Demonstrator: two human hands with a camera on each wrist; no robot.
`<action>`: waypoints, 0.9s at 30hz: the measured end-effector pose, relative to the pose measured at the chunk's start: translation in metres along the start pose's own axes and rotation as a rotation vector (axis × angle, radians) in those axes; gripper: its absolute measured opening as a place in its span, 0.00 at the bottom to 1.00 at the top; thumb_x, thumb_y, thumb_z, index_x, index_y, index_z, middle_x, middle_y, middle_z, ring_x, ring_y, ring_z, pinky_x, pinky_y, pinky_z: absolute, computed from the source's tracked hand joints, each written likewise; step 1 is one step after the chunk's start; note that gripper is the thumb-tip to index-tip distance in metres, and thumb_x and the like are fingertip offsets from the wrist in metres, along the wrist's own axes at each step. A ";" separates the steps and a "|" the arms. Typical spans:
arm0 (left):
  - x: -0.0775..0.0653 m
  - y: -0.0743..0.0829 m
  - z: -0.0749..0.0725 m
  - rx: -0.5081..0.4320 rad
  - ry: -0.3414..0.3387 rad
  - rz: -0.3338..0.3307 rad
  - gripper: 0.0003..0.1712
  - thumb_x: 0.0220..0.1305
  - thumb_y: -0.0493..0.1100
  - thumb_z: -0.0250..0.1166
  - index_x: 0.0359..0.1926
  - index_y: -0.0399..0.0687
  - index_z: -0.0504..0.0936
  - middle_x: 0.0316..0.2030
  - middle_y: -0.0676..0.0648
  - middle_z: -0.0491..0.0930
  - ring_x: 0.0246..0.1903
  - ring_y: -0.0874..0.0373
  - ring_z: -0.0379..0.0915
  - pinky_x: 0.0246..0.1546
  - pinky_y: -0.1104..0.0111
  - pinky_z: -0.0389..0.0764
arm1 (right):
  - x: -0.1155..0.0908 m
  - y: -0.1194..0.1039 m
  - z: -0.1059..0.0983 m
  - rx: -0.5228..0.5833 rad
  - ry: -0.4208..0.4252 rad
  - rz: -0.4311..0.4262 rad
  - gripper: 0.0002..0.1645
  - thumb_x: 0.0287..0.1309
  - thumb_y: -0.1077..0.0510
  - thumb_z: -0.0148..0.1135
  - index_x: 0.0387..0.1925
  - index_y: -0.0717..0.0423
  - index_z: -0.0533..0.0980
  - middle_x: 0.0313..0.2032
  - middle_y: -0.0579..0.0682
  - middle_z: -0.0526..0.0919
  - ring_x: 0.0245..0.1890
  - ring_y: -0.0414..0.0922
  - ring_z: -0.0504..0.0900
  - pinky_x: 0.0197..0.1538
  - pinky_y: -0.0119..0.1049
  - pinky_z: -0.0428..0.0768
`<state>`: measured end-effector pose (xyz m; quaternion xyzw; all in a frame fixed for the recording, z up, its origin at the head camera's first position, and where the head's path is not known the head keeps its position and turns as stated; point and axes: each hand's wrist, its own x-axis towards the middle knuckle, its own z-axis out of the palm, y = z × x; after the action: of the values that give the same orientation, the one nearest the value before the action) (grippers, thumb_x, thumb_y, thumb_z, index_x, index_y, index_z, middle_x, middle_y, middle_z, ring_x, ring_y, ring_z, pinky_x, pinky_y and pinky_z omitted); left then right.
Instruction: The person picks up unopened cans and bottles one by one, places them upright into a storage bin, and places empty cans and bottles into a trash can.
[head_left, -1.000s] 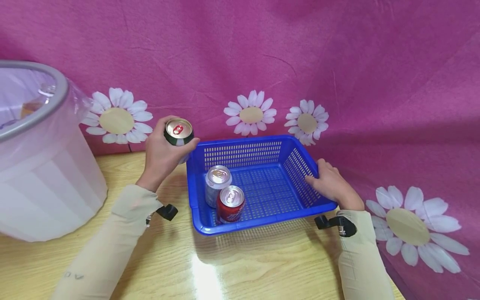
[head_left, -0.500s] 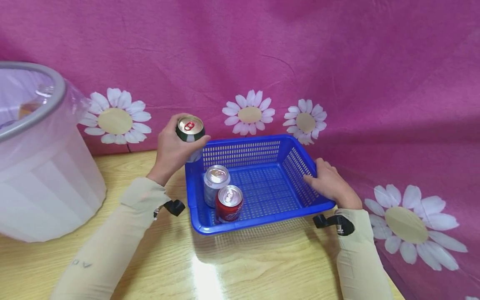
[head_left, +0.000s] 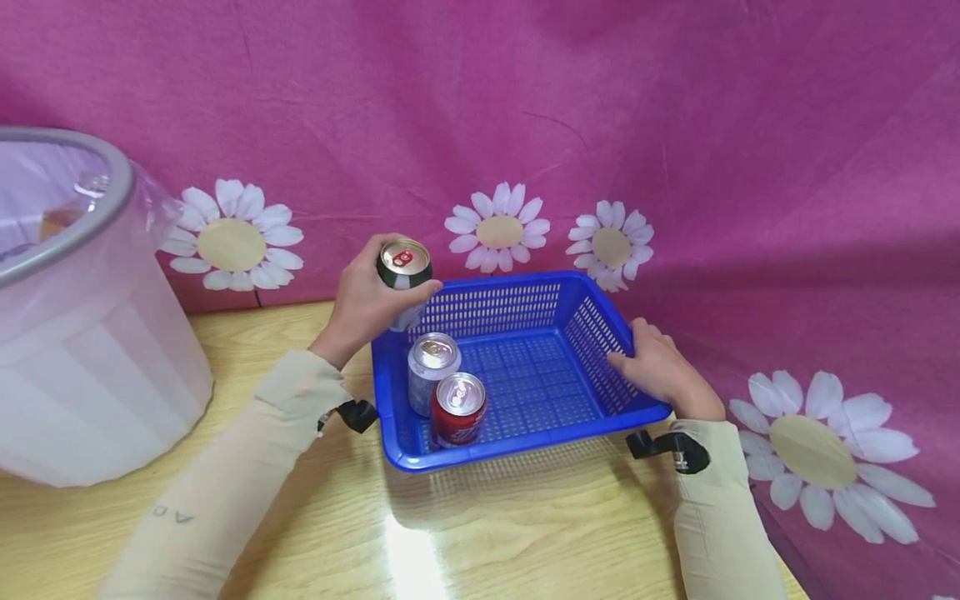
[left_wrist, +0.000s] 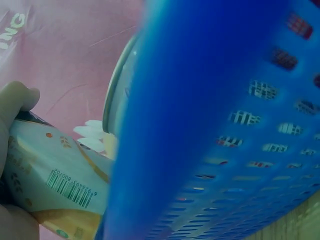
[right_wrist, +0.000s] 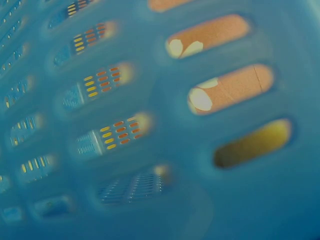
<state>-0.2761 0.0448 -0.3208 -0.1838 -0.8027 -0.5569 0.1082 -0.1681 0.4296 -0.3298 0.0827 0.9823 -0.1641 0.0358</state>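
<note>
My left hand grips a dark green and white drink can near its top, with the gold lid and red tab facing up. The can is over the back left corner of a blue plastic basket. In the left wrist view the held can shows a barcode beside the basket's blurred wall. Inside the basket, on its left side, stand a silver-white can and a red can. My right hand holds the basket's right rim, thumb on the inside.
A white bin with a grey rim and a clear liner stands at the left, some litter inside. Behind the wooden table hangs a pink cloth with white daisies. The basket's perforated wall fills the right wrist view.
My left hand has carried the green and white can to the right, from beside the basket's left edge to over its back left corner. My right hand stays on the rim.
</note>
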 end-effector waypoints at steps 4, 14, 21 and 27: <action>0.002 0.000 0.002 -0.005 -0.060 -0.017 0.42 0.46 0.56 0.77 0.60 0.51 0.69 0.51 0.45 0.80 0.50 0.52 0.78 0.51 0.58 0.83 | 0.000 0.002 0.001 0.005 0.010 -0.011 0.32 0.63 0.46 0.54 0.58 0.64 0.61 0.47 0.63 0.72 0.49 0.60 0.69 0.53 0.57 0.73; 0.005 -0.011 0.002 0.026 -0.192 -0.051 0.42 0.46 0.57 0.77 0.60 0.50 0.70 0.50 0.45 0.81 0.48 0.51 0.80 0.52 0.58 0.82 | -0.001 0.000 0.002 -0.001 0.023 -0.009 0.32 0.63 0.46 0.54 0.57 0.64 0.61 0.47 0.62 0.72 0.50 0.59 0.71 0.53 0.56 0.73; 0.004 -0.020 0.006 0.056 -0.242 -0.066 0.40 0.45 0.57 0.77 0.59 0.53 0.72 0.48 0.47 0.82 0.46 0.54 0.80 0.50 0.60 0.82 | -0.002 -0.001 0.000 0.005 0.017 0.002 0.31 0.63 0.46 0.54 0.58 0.64 0.61 0.47 0.62 0.72 0.50 0.59 0.70 0.54 0.56 0.73; 0.005 -0.024 0.011 0.097 -0.246 -0.054 0.39 0.45 0.56 0.77 0.57 0.52 0.73 0.46 0.47 0.83 0.43 0.53 0.81 0.46 0.62 0.83 | -0.001 -0.001 0.001 -0.001 0.026 0.004 0.32 0.63 0.46 0.54 0.58 0.64 0.61 0.47 0.62 0.72 0.51 0.59 0.70 0.55 0.57 0.72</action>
<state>-0.2908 0.0483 -0.3436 -0.2236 -0.8407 -0.4932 0.0028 -0.1669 0.4285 -0.3302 0.0869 0.9826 -0.1626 0.0232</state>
